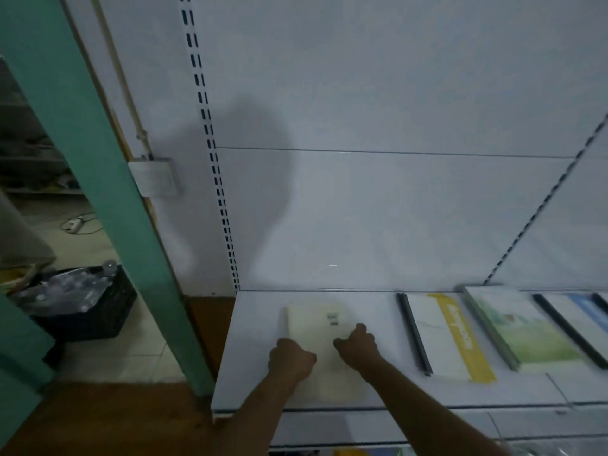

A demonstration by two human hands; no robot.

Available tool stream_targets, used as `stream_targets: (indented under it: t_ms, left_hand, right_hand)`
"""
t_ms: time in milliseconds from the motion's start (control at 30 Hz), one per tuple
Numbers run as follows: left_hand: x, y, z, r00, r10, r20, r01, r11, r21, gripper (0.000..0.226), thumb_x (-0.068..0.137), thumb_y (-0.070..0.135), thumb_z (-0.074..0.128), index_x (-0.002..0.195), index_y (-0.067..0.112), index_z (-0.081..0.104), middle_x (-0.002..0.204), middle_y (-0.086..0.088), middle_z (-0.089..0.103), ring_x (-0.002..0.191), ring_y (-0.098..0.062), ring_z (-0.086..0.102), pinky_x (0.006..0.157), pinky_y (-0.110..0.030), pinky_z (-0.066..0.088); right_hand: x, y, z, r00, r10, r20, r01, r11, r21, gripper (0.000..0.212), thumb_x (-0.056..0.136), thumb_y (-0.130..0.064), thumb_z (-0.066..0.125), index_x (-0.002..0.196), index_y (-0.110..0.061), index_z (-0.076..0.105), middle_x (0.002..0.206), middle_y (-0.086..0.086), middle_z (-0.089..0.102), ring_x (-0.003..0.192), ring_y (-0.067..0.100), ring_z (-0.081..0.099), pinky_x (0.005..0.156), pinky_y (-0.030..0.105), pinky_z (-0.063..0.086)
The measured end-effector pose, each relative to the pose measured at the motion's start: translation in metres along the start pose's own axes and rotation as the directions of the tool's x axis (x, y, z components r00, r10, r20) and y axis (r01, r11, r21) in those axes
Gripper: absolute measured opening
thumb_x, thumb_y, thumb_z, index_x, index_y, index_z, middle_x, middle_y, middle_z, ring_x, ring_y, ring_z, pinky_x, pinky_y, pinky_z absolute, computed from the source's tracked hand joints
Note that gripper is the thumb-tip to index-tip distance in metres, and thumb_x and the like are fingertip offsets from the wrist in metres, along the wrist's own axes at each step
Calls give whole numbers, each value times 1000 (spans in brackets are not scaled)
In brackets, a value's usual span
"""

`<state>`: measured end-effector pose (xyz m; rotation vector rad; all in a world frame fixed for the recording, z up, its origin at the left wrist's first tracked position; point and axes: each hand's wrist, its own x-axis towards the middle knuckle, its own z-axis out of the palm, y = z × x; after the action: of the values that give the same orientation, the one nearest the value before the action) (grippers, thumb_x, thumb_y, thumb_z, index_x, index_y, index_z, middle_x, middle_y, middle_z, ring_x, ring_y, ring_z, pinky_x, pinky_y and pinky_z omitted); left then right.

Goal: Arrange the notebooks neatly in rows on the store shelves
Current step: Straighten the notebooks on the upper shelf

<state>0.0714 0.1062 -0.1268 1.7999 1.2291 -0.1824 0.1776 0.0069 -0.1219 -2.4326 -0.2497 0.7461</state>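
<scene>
White shelf (256,373) bears a cream notebook (316,324) under curled left hand (291,358) and right hand (357,345).

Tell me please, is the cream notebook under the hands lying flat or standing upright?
Lying flat: the cream notebook rests cover-up on the shelf.

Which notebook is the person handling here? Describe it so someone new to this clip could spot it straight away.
Start at the white shelf by the green post and take the leftmost book. It is the cream notebook, lying flat with the left hand and right hand resting on it. Unlike the yellow-striped notebook and green notebook to its right, its cover is plain with only a small dark mark.
</scene>
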Motion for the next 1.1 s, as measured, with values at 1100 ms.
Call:
stream_targets:
  t_ms: [1100]
  left_hand:
    - [-317,243,390,353,616,704,-648,704,-291,42,97,31,48,132,32,26,119,-1,53,91,-15,59,53,-28,58]
  right_hand:
    - [-182,423,-370,560,509,-653,177,697,695,47,93,-26,56,134,-14,36,124,0,50,100,19,50,83,34,43]
